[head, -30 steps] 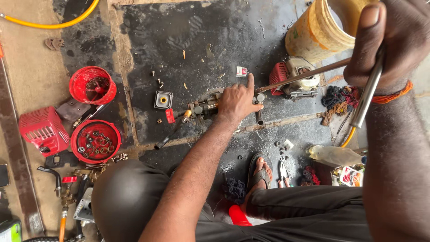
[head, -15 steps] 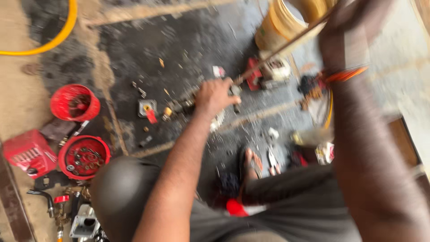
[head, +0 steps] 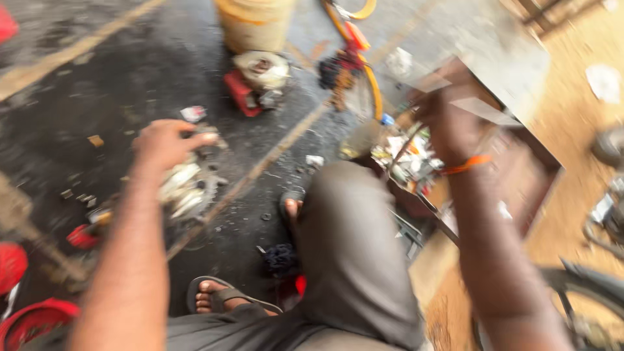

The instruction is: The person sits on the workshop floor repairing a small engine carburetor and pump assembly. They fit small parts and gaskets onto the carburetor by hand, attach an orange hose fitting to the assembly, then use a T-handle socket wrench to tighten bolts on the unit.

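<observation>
The picture is motion-blurred. My left hand (head: 166, 144) lies with fingers apart on a pale metal engine part (head: 188, 185) on the dark oily floor. My right hand (head: 448, 127), with an orange band (head: 465, 164) at the wrist, is closed around a thin metal rod (head: 404, 148) that points down into an open wooden toolbox (head: 520, 175) full of small items. My knee in grey trousers (head: 351, 247) sits between the two arms.
A yellow bucket (head: 253, 23) stands at the top, with a small red-and-white engine (head: 260, 78) below it and a yellow hose (head: 369, 78) beside it. Red round parts (head: 29, 320) lie bottom left. My sandalled feet (head: 224, 296) and a dark rag (head: 281, 259) are near.
The view has swung to the right. My right hand came down with the rod from high up to the toolbox. My left hand stays on the engine part.
</observation>
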